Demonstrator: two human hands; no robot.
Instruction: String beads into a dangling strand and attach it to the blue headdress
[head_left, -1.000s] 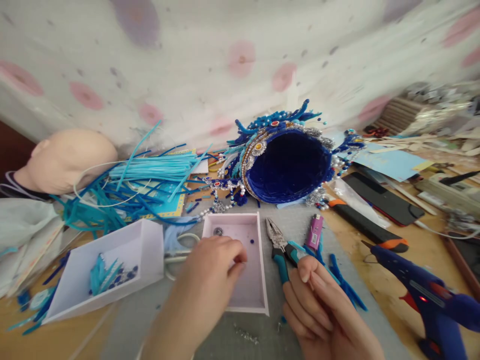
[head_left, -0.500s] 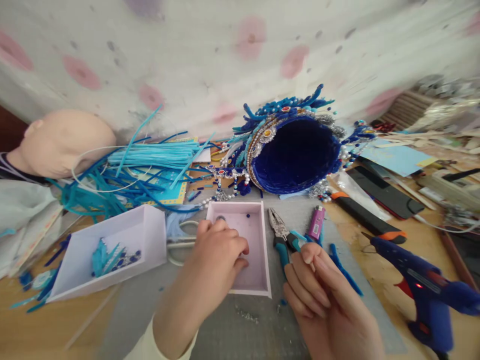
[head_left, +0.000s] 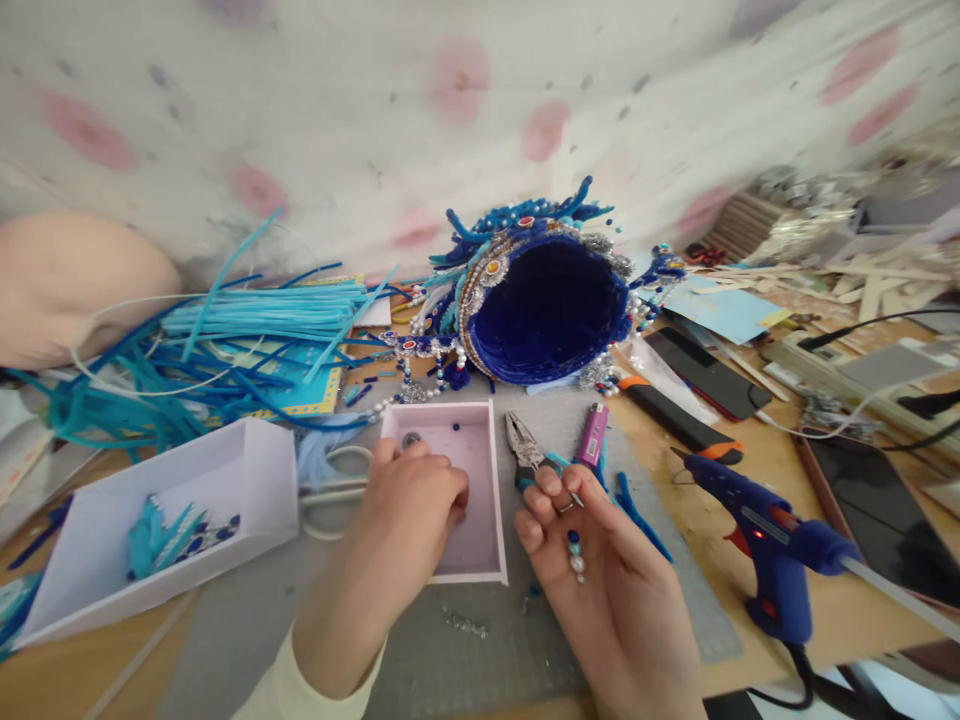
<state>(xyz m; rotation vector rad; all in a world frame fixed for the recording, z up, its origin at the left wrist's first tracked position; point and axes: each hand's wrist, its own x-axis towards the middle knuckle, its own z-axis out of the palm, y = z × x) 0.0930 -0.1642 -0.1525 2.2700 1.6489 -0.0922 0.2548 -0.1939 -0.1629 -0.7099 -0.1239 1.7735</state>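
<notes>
I am holding a short beaded pin (head_left: 574, 552) in my right hand (head_left: 600, 570), just right of the frame's centre and a little below it. Its long axis is running almost straight up and down the picture: the thin wire end is pointing up toward my fingertips, and the beads, dark blue above and pearly white below, are hanging toward my palm. My right thumb and forefinger are pinching the wire at its upper end, closed tight on it, while the other fingers are curling loosely behind. That hand is coming in from the lower right of the frame, palm turned toward me, wrist low.

My left hand (head_left: 409, 510) is reaching into the small pink tray (head_left: 491, 500) at the centre of the frame. Its fingers are bunched together and bent down onto the tray floor, knuckles up; I cannot tell whether they are gripping anything, since the fingertips are hiding under the hand. The forearm, in a pale sleeve, is rising from the lower middle of the frame.

Pliers (head_left: 525, 455) and a purple lighter (head_left: 592, 437) are lying just right of the tray. The blue beaded headpiece (head_left: 544, 300) is lying on its side above them, its opening facing me. A blue glue gun (head_left: 772, 545) is standing at the lower right.
</notes>
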